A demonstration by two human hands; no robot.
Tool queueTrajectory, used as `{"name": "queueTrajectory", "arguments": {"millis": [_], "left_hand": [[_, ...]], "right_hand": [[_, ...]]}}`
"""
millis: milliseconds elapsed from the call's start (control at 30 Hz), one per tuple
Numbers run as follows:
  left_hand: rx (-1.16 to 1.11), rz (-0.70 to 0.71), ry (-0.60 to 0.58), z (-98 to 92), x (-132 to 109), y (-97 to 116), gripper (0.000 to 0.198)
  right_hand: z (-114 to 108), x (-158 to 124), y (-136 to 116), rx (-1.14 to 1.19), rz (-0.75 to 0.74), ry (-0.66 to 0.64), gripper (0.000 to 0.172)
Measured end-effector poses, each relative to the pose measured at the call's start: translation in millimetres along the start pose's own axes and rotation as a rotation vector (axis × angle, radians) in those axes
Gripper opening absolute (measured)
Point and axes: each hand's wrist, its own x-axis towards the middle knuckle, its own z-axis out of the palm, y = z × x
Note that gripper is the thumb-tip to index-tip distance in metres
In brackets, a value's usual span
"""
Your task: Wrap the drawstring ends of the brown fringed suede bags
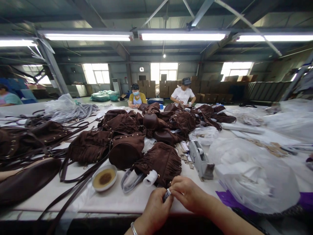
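Observation:
My left hand (pixel 156 209), with a bangle at the wrist, is closed around a small grey, shiny piece (pixel 166 195), too small to name. Pinched fingers of my right hand (pixel 187 193) meet its upper end. Both hands are at the table's front edge, just below a brown fringed bag (pixel 161 163) lying on its side. A white roll (pixel 150 178) rests against that bag, with a loop of plastic-wrapped strap (pixel 130 182) to its left. Farther left, a white bowl (pixel 104 178) holds brownish liquid with a dark patch in it.
Brown bags (pixel 127 150) are heaped mid-table. A tape dispenser (pixel 201 160) and a large clear plastic bag (pixel 254 176) stand to the right. Brown straps (pixel 70 192) hang over the front edge. Another person's arm (pixel 9 174) touches a brown bag at left; two people sit opposite.

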Motion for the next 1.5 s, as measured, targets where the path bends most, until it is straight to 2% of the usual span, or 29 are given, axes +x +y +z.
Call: {"name": "queueTrajectory", "arguments": {"millis": [167,233,400,533,600,700,767,867,967,1067,1200,1300,1400,1500], "left_hand": [[0.058,0.015,0.005,2.2,-1.6,-1.0,0.03],[0.066,0.03,0.012,1.4,-2.4,-1.2,0.029],[0.063,0.029,0.014,-1.0,-3.8,-0.6,0.03],[0.002,-0.008,-0.037,-1.4,-2.8,0.4,0.03],[-0.051,-0.044,-0.091,-2.6,-1.5,0.9,0.036],[-0.109,-0.113,-0.157,-5.5,0.8,1.7,0.043],[-0.145,-0.145,-0.183,-7.3,2.1,1.8,0.045],[-0.191,-0.155,-0.191,-9.1,3.4,1.2,0.048],[-0.252,-0.193,-0.197,-11.1,4.4,-0.4,0.046],[-0.373,-0.21,-0.256,-13.6,6.1,-2.7,0.041],[-0.523,-0.209,-0.315,-13.6,8.5,-5.5,0.045],[-0.531,-0.237,-0.28,-8.5,9.2,-6.9,0.049],[-0.5,-0.267,-0.195,-2.7,9.2,-7.2,0.042],[-0.402,-0.254,-0.134,-0.7,9.4,-5.3,0.034]], "right_hand": [[-1.8,13.4,9.1,0.008,0.112,-0.043,0.011],[-2.8,17.7,6.6,-0.029,0.121,-0.063,0.012],[-1.6,22.4,0.1,-0.184,0.059,-0.177,0.012],[9.8,20.9,3.8,-0.383,-0.006,-0.193,0.008],[17.8,17.4,5.8,-0.469,-0.04,-0.141,0.007],[31.2,8.2,8.6,-0.541,-0.101,0.011,0.003],[38.9,0.7,10.5,-0.521,-0.119,0.125,0.009],[42.5,-9.9,11.2,-0.374,-0.127,0.255,0.018],[35.8,-17.7,7.9,-0.214,-0.17,0.228,0.015],[28.8,-22.2,5.9,-0.161,-0.184,0.187,0.018],[33.7,-23.5,9.6,-0.188,-0.204,0.258,0.018],[44.2,-24.0,8.7,-0.195,-0.198,0.315,0.018],[50.2,-27.8,5.6,-0.169,-0.175,0.355,0.021],[38.5,-35.6,16.1,-0.124,-0.084,0.468,0.024]]}}
